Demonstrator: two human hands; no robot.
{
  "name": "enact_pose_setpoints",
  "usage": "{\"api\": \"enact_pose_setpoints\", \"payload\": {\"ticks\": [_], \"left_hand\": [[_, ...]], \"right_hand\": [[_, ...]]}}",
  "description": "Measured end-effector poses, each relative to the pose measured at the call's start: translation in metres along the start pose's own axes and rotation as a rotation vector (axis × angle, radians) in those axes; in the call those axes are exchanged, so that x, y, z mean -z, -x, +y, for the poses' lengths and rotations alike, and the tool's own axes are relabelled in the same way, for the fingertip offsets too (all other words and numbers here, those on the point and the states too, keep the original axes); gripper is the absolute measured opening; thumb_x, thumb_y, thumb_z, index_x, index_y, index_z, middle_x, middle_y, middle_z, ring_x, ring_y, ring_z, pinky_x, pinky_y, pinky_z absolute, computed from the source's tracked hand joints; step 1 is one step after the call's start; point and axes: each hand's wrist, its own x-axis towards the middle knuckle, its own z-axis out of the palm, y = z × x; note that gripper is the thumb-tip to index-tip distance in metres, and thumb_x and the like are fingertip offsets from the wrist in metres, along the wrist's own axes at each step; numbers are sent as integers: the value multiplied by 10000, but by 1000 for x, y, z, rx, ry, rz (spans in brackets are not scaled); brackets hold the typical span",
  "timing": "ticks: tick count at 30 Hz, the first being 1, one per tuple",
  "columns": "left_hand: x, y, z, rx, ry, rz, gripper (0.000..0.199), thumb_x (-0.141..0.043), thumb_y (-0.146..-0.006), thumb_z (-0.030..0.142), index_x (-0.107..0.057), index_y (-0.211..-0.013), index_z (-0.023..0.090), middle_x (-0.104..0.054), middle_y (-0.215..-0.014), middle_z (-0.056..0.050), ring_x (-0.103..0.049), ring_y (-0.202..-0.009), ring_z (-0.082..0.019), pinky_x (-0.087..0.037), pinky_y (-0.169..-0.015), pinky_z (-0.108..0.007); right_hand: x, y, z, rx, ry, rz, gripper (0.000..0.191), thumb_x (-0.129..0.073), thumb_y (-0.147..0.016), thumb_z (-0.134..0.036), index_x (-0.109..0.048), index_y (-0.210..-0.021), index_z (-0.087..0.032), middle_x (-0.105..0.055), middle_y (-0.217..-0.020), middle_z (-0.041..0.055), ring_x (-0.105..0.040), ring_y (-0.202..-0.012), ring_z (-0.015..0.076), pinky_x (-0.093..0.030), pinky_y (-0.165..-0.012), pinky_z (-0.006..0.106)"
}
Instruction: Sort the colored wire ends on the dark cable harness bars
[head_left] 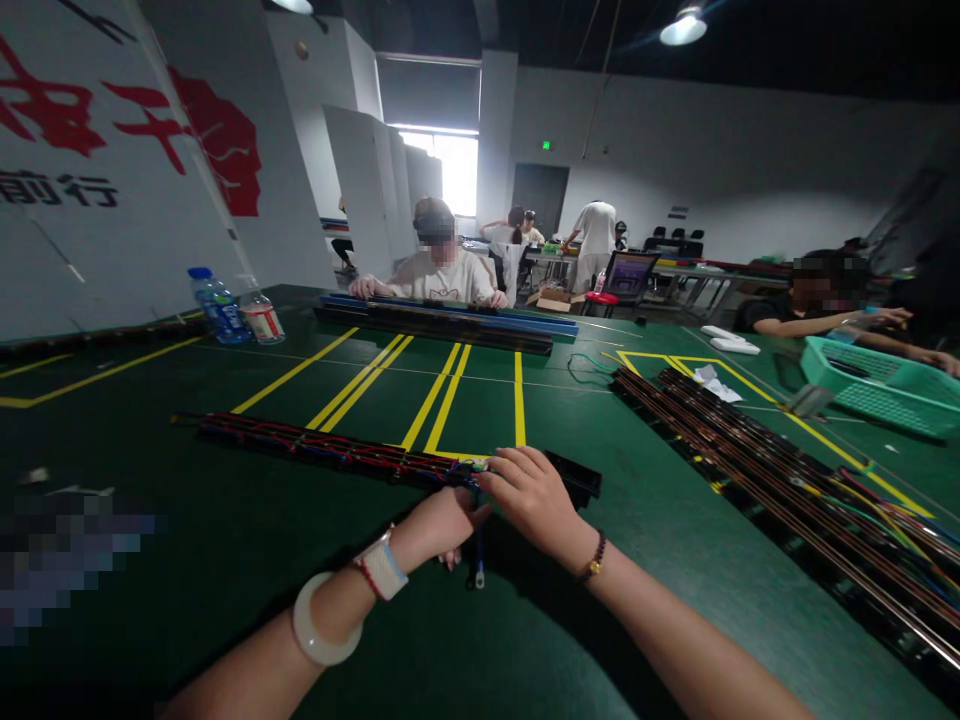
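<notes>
A long black rail (315, 445) with red and blue wires along it lies across the green table. Both hands are at its right part. My left hand (442, 520) has its fingers bent at the rail's near edge, beside a blue wire (481, 545) that hangs toward me and ends in a metal lug. My right hand (529, 495) rests over the rail with its fingers curled together at the wires; what the fingertips hold is hidden. The black end of the rail (574, 477) shows to the right of my right hand.
Wired rails (765, 470) lie diagonally at the right, near a green basket (877, 385). Two bottles (225, 308) stand at the back left. Across the table a person (442, 270) has hands at blue and black rails (442, 325). Another person sits at the right. Yellow tape marks the tabletop.
</notes>
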Motion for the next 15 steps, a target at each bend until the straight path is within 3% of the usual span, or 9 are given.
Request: {"api": "enact_pose_setpoints", "payload": {"ticks": [2,4,8,11,13,15], "left_hand": [[-1,2,3,54,-197,-94,233,-664,-763,352,-579,-680,152,-547,-452,-11,-567,-459,-186,-458,-515,-302],[-2,4,7,68,-407,-170,227,-617,-772,341,-539,-636,177,-484,-358,3,-521,-365,-184,-427,-458,-286],[-2,8,15,26,-532,-215,249,-504,-803,273,-499,-574,175,-516,-385,-23,-523,-363,-155,-442,-446,-256],[-2,8,15,26,-566,-212,257,-474,-801,240,-499,-558,160,-536,-407,-39,-539,-378,-150,-460,-451,-257],[-1,7,15,21,-538,-229,235,-469,-794,213,-507,-571,153,-551,-425,-41,-547,-386,-151,-469,-451,-268],[0,5,14,14,-469,-268,248,-466,-798,195,-502,-557,152,-541,-415,-28,-530,-372,-138,-465,-446,-264]], "right_hand": [[2,3,7,-78,82,-31,233,-435,-939,-187,-643,-1033,-235,-658,-1034,63,-537,-1012,214,-376,-920,393],[5,4,14,-182,139,-44,223,-446,-933,-197,-655,-998,-239,-658,-990,63,-519,-964,221,-357,-902,396],[10,3,22,-302,257,-33,216,-477,-907,-177,-671,-965,-253,-646,-950,62,-478,-967,235,-268,-994,449],[13,2,22,-282,359,-34,198,-498,-896,-186,-679,-926,-260,-629,-1019,64,-458,-1012,247,-223,-1039,465],[13,2,21,-247,399,-54,198,-500,-887,-160,-679,-916,-238,-611,-1100,82,-451,-1058,255,-238,-1035,442],[11,2,21,-224,401,-117,203,-489,-879,-122,-675,-887,-201,-627,-1057,106,-480,-1032,256,-275,-1002,419]]}}
